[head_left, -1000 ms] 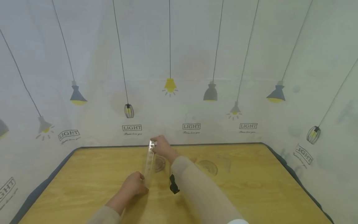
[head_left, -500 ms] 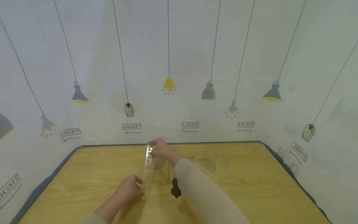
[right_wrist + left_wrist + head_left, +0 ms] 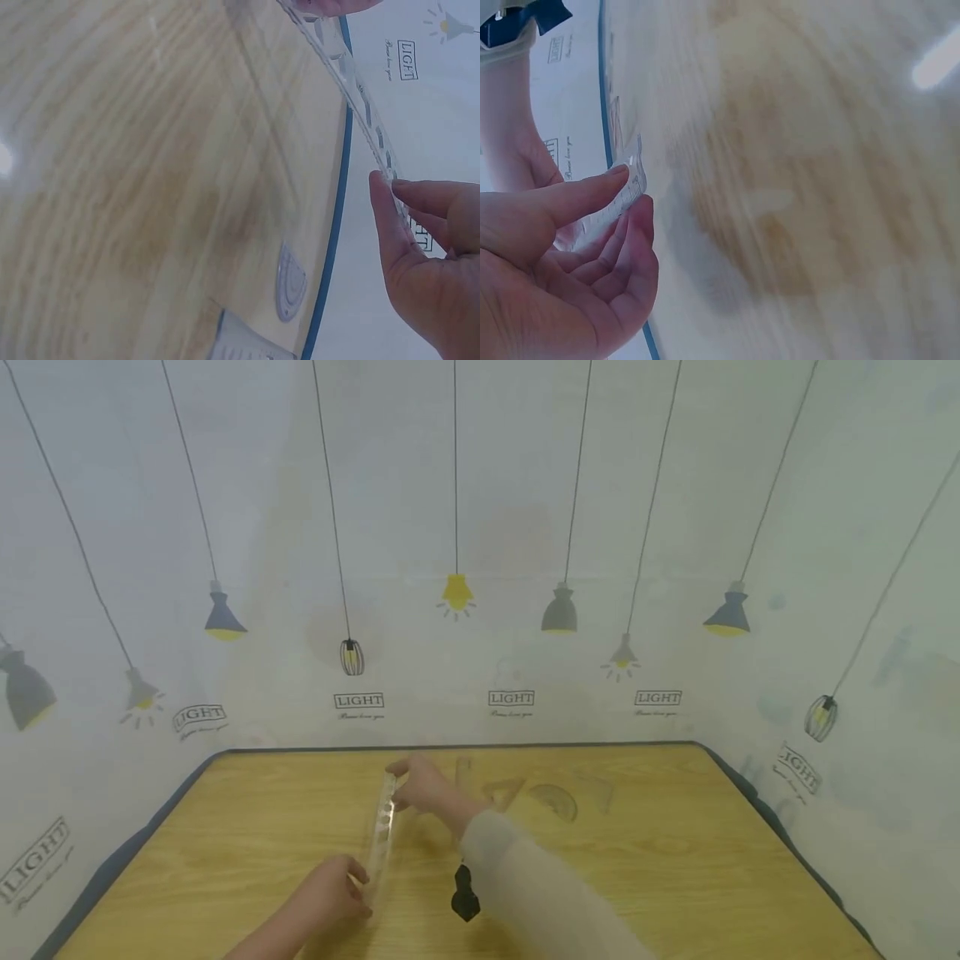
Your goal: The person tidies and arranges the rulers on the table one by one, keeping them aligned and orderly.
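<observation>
A clear plastic ruler [image 3: 381, 837] with a row of cut-out holes is held above the wooden table [image 3: 645, 868], its shadow falling on the wood in the right wrist view. My left hand [image 3: 330, 897] pinches the near end between thumb and fingers. At the far end, my right hand [image 3: 426, 789] grips the ruler [image 3: 367, 120] with thumb and fingertips. Right of that hand lie a clear set square [image 3: 507, 793], a half-round protractor [image 3: 553, 802] and a fainter set square [image 3: 597, 792]. Another clear straight strip [image 3: 463, 772] lies partly behind my right wrist.
A black device [image 3: 465, 895] hangs from the right sleeve. Behind the table's dark back edge [image 3: 585, 744] rises a pale wall covering [image 3: 420, 527] printed with lamps. In the right wrist view, a clear plastic piece with markings [image 3: 244, 341] lies near the protractor [image 3: 291, 283].
Both hands have drawn the ruler toward me and slightly left, keeping hold of its two ends. The strip and set square behind my right hand have come more into view.
</observation>
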The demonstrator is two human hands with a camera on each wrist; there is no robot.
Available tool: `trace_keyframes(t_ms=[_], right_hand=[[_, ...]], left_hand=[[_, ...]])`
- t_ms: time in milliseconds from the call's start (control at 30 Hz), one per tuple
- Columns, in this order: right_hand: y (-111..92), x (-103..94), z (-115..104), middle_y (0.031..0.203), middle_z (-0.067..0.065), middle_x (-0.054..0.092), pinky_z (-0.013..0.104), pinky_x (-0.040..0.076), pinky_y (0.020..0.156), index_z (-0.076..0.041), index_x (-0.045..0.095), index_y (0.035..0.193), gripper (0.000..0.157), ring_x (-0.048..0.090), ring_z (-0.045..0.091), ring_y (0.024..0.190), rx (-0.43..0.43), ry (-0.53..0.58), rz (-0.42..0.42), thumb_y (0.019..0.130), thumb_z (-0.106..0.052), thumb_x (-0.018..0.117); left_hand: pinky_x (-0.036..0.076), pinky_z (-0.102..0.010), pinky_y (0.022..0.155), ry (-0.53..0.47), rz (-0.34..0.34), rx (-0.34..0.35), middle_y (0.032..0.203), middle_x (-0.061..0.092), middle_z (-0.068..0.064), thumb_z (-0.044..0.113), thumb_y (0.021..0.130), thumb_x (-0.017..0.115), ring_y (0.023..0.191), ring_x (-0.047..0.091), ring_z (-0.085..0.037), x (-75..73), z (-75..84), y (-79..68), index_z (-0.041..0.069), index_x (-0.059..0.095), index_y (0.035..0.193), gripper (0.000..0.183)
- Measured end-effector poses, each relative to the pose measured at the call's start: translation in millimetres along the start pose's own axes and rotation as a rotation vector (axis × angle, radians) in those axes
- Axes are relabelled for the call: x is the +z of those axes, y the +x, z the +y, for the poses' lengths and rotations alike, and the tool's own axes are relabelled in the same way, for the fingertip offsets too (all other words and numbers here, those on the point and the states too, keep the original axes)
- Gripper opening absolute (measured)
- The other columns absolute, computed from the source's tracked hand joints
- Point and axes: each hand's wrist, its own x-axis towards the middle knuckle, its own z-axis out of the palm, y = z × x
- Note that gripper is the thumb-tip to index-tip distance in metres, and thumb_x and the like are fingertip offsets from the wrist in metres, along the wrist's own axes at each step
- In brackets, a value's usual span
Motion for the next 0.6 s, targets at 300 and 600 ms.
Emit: trace_keyframes(t_ms=[300,600], right_hand=[[-20.1,17.9,-5.7,0.124,0.010,0.061,0.036,0.056,0.079,-0.006,0.063,0.127,0.047,0.067,0.016,0.077,0.023,-0.024,-0.005,0.082,0.002,0.074],[-22.9,35.8,-7.1,0.124,0.023,0.057,0.031,0.058,0.066,0.006,0.059,0.126,0.038,0.066,0.022,0.077,-0.010,0.164,-0.052,0.089,0.004,0.063]], left_hand=[[0.055,-0.042,0.068,-0.082,-0.077,0.001,0.082,0.063,-0.008,0.000,0.070,0.082,0.074,0.062,-0.022,0.4,-22.5,-19.5,-0.006,0.059,0.102,0.040],[0.055,-0.041,0.069,-0.145,-0.120,-0.043,0.084,0.063,-0.009,-0.001,0.072,0.081,0.077,0.063,-0.024,-9.1,-35.4,-29.7,-0.009,0.057,0.103,0.040]])
